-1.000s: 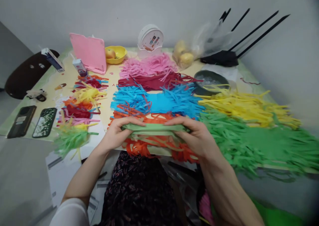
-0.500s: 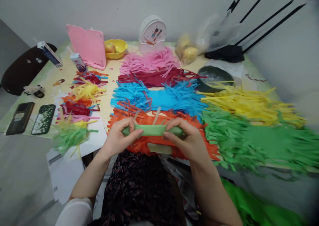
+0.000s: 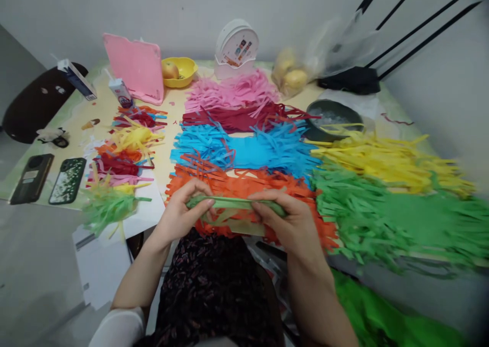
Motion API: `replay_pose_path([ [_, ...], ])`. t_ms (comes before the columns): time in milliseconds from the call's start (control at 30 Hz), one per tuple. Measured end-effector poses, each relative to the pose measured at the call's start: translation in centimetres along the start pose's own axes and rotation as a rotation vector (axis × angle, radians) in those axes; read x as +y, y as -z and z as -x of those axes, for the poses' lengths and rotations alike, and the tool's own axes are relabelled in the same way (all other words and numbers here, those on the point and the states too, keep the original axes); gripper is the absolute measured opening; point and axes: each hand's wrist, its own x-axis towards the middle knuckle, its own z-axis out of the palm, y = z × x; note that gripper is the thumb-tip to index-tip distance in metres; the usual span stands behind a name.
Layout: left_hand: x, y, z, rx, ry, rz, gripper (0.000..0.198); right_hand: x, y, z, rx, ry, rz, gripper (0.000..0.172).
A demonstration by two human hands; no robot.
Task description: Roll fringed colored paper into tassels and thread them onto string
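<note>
Between my two hands a narrow strip of light green tissue paper [image 3: 231,203] is stretched level. My left hand [image 3: 183,212] pinches its left end between thumb and fingers. The right end is gripped the same way by my right hand [image 3: 284,215]. Both hands hover over the near edge of the table, above fringed orange tissue paper [image 3: 237,183]. Some pale paper shows under the strip, its form partly hidden. Beyond the orange lie fringed blue paper [image 3: 246,152], dark red paper [image 3: 233,118] and pink paper [image 3: 233,92].
Fringed green paper [image 3: 416,214] and yellow paper [image 3: 389,156] cover the right side, near a dark bowl [image 3: 334,117]. Small mixed tassels [image 3: 126,163] lie left, beside two phones [image 3: 68,181]. A pink tablet case [image 3: 135,69], yellow bowl [image 3: 183,72] and drink carton [image 3: 121,93] stand behind.
The green strip has turned from its broad face to a thin edge between my hands. Both hands keep their pinch, and the view has shifted slightly.
</note>
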Motion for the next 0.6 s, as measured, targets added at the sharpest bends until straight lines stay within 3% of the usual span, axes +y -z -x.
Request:
replay_pose_path([
  [133,-0.41,0.09,0.01,-0.024,-0.066,0.151,0.016,0.86,-0.21,-0.12,-0.045,0.075,-0.158,0.014],
  [267,-0.35,0.14,0.18,-0.026,-0.149,0.122,0.021,1.07,-0.49,-0.26,-0.046,0.067,-0.190,0.015],
  [400,-0.03,-0.18,0.48,0.090,-0.092,-0.082,0.019,0.46,-0.73,-0.23,0.025,0.032,0.049,0.012],
  [467,0.01,-0.24,0.43,0.128,-0.137,-0.250,0.014,0.30,-0.76,-0.30,0.033,0.067,0.184,0.019],
  [600,-0.10,-0.09,0.06,0.105,-0.247,-0.509,0.013,0.59,-0.77,-0.49,0.049,0.150,0.317,0.010],
])
